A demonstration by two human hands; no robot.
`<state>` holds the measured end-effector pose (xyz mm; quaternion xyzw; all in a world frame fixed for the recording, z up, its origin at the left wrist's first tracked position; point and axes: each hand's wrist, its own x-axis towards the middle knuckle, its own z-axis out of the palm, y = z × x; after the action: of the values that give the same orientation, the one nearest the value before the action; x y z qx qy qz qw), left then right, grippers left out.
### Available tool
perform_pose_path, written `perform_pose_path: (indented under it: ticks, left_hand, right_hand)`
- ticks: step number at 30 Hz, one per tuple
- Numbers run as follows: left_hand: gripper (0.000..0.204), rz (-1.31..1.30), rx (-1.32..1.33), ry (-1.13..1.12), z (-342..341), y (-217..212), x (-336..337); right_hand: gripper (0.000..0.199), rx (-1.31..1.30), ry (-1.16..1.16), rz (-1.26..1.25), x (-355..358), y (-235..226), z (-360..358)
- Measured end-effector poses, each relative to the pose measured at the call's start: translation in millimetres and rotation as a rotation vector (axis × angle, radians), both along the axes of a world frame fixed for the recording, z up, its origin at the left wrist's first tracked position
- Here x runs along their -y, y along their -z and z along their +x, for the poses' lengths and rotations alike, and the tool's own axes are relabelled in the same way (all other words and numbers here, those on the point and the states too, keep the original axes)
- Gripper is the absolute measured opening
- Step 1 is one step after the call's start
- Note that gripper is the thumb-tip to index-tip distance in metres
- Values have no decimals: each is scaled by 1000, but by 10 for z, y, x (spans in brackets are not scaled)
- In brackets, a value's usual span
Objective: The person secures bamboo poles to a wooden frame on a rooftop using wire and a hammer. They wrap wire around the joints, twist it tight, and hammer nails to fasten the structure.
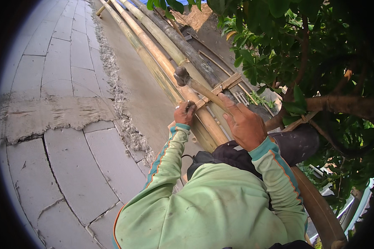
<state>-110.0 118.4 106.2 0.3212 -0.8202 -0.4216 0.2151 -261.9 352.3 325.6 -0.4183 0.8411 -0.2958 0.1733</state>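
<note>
Outdoors, our right hand [246, 124] grips a hammer [197, 86] raised over bamboo poles [162, 62]; our left hand [184, 113], fingers pinched closed, rests on a thin wooden slat [224, 86].

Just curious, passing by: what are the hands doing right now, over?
Right hand gripping wooden-handled hammer, metal head raised. Left hand pinching something small against thin wooden slat across long bamboo poles. Leafy green branches crowd right side.

Bamboo poles [162, 62] between paving slabs [62, 66] on the left and tree [320, 62] on the right.
</note>
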Motion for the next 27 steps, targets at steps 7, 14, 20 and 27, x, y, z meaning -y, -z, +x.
perform_pose_path:
  ticks: [7,14,20,27]
  left_hand:
    - [14,-169,142,17,-7,46,76]
    - [13,-206,97,71,-10,29,91]
    - [13,-160,139,56,-1,32,57]
    - [21,-19,-65,108,15,-91,110]
  right_hand:
    - [56,-17,-53,73,148,246,109]
    - [58,-2,15,-44,151,24,-7]
    - [56,44,38,-248,283,-170,77]
    - [57,-2,-11,162,223,261,-33]
